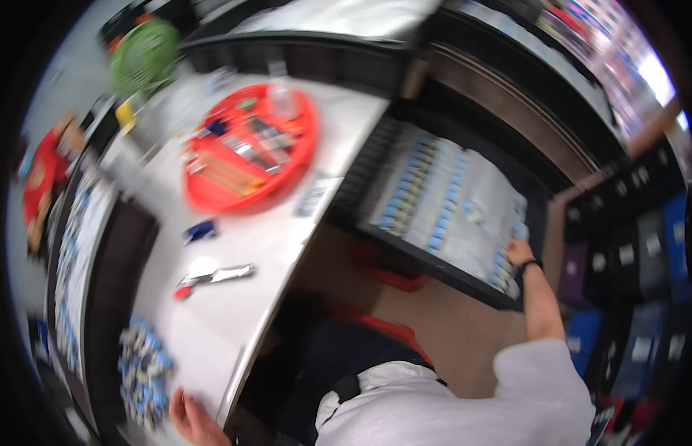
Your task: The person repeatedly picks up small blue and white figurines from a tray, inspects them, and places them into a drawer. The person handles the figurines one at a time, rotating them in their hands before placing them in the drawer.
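At the lower left, my left hand (196, 422) rests by the table's edge, fingers stretched and slightly apart, nothing seen in them. Beside it lies a heap of small blue and grey-beige pieces (144, 370). My right hand (518, 253), with a dark band at the wrist, reaches into a black tray (454, 276). Its fingers are curled down at the end of a row of small blue and beige pieces (503, 272); whatever they pinch is hidden. Similar pieces stand in rows (414, 186) on the tray's white lining (469, 245).
A red round tray (305, 160) with tools and small items sits on the white table (205, 320). Nearer lie a silver tool with a red tip (214, 279) and a dark blue scrap (200, 231). Another black tray (112, 275) stands left. Boxes (621, 275) are stacked right.
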Motion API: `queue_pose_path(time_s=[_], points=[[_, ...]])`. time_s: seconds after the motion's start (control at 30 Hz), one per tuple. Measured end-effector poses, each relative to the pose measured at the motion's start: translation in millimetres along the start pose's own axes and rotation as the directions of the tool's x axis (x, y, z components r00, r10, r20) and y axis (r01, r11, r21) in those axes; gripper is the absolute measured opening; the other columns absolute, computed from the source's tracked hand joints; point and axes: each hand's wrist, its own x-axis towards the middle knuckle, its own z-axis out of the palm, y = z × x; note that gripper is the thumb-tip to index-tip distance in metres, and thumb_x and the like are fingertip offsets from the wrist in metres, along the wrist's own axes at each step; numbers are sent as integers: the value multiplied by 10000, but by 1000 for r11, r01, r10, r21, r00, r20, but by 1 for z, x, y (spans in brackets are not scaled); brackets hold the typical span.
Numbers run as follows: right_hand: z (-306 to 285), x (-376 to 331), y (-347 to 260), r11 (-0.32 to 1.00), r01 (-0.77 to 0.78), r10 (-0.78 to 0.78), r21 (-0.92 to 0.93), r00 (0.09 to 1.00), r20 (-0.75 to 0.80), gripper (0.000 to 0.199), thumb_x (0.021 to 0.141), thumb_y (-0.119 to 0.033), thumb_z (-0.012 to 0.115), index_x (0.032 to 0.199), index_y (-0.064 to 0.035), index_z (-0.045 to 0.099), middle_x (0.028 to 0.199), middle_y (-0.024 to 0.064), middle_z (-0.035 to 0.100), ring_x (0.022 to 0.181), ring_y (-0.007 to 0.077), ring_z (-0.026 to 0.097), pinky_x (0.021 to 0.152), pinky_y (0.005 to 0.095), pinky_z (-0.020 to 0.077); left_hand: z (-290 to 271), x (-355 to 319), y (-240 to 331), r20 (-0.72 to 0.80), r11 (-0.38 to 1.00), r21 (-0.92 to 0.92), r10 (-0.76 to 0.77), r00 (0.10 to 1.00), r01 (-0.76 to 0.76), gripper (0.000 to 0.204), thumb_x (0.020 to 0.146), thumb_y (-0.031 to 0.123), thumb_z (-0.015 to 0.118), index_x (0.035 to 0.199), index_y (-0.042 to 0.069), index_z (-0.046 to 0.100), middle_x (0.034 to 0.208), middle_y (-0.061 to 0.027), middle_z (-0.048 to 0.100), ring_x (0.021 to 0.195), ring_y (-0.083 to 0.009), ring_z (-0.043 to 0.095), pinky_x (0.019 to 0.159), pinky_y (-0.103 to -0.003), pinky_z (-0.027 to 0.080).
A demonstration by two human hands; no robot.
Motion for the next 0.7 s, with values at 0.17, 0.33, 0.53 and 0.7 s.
queue_pose_path(time_s=[0.17,0.33,0.53,0.7], points=[[-11,19,8,955,152,-144,-256,988,52,262,685,-136,555,881,-1,667,943,227,630,921,358,605,832,416,480,35,-11,18,15,991,12,130,991,-130,230,813,-93,548,1019,-4,598,1083,-119,578,951,-152,560,840,-265,459],[-75,25,-158,717,134,-118,685,991,-71,272,858,-170,603,1092,-33,587,968,25,619,823,117,590,659,233,465,43,-21,40,90,984,33,170,981,-174,160,824,-80,543,965,-28,599,1042,-110,581,921,-165,582,803,-246,477],[-138,-112,-412,188,279,-661,942,745,-89,195,851,-52,593,1043,-21,576,876,47,611,710,84,575,601,191,453,41,-35,86,307,922,209,254,917,-326,175,794,-51,576,954,8,618,1000,-111,616,881,-216,609,748,-281,489],[-126,-205,-524,127,58,-944,990,314,103,168,806,31,617,972,16,595,853,81,641,751,123,614,669,225,501,21,-20,143,480,767,298,393,784,-568,173,767,-36,588,931,11,610,943,-119,609,850,-274,594,742,-332,486]])
